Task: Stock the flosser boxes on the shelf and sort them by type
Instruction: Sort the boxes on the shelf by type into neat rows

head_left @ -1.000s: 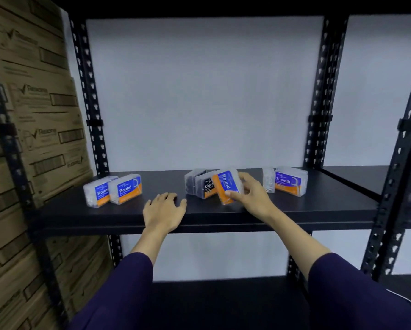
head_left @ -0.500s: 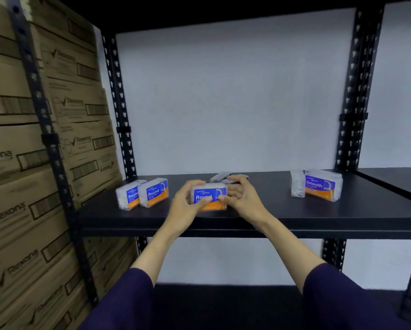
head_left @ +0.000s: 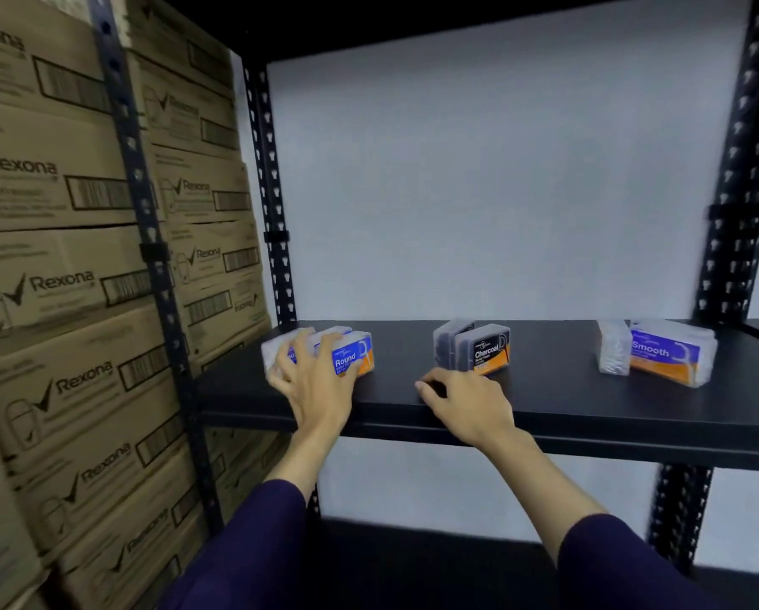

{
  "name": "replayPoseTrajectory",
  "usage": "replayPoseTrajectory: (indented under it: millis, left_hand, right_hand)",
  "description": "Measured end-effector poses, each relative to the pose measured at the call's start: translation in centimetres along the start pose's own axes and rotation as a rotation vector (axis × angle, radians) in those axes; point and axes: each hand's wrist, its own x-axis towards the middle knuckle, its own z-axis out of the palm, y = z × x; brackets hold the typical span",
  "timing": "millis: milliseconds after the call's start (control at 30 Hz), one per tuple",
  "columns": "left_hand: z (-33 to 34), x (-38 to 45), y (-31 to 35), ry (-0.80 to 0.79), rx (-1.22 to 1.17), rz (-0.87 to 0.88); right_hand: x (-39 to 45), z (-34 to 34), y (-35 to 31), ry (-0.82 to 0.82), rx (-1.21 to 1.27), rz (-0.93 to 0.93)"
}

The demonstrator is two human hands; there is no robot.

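The left hand (head_left: pixel 316 385), in the lower left of the centre of the frame, has its grip spread wide, fingers splayed over the top and front of the Round flosser boxes (head_left: pixel 353 356) and pressing on them. That flat, open hold looks meant to push the boxes together against their own kind, not to lift one. The group is partly hidden behind the fingers and blurred, so how many boxes stand there cannot be counted with confidence; at least two seem to show.

The right hand (head_left: pixel 468 405), lower centre, rests knuckles-up on the front edge of the shelf (head_left: pixel 567 402), its fingers curled loosely under and holding nothing. It lies just in front of the Charcoal flosser boxes (head_left: pixel 483 350) without clearly touching them, likely steadying the body while the left hand works.

Further out, the Smooth flosser boxes (head_left: pixel 663 354) stand at the right of the frame, one with its label facing forward and a clear one turned end-on beside it. The three types sit well apart along the dark shelf, one cluster each, which fits sorting by type; that step appears close to done for what is on the shelf.

At the far left of the frame, stacked Rexona cartons (head_left: pixel 52 275) fill the neighbouring bay behind a black upright (head_left: pixel 149 204)
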Motion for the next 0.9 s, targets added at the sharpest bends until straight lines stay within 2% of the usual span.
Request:
replayPoseTrajectory:
  millis: [67,200,467,567,667,733,800,900]
  left_hand:
    - [0.4,0.5,0.3,-0.02,0.054,-0.064]
    - [0.9,2.5,0.1,-0.21,0.008,-0.186]
    - [3.7,5.8,-0.8,-0.369,-0.086,-0.155]
    - [2.7,4.7,0.2,-0.206,-0.071,-0.03]
    - [1.2,2.3,1.0,-0.001,-0.232,0.126]
    - [0.4,0.3,1.5,0.061,-0.266,0.213]
    - [-0.5,-1.6,2.0,0.036,-0.257,0.26]
    - [-2.1,-4.0,2.8,-0.086,-0.28,0.245]
  right_hand:
    - [0.0,0.0,0.0,0.011,0.001,-0.001]
    - [-0.1,0.0,-0.1,0.015,0.001,0.002]
    - [0.3,0.4,0.0,0.023,0.0,0.039]
    - [0.1,0.2,-0.3,0.017,0.006,0.046]
    - [-0.2,0.0,-0.5,0.01,0.015,0.066]
    - [-0.6,-0.1,-0.7,0.019,0.004,0.079]
    - [-1.1,-0.5,-0.8,0.022,0.002,0.093]
    - [-2.3,-1.1,-0.8,0.0,0.088,0.107]
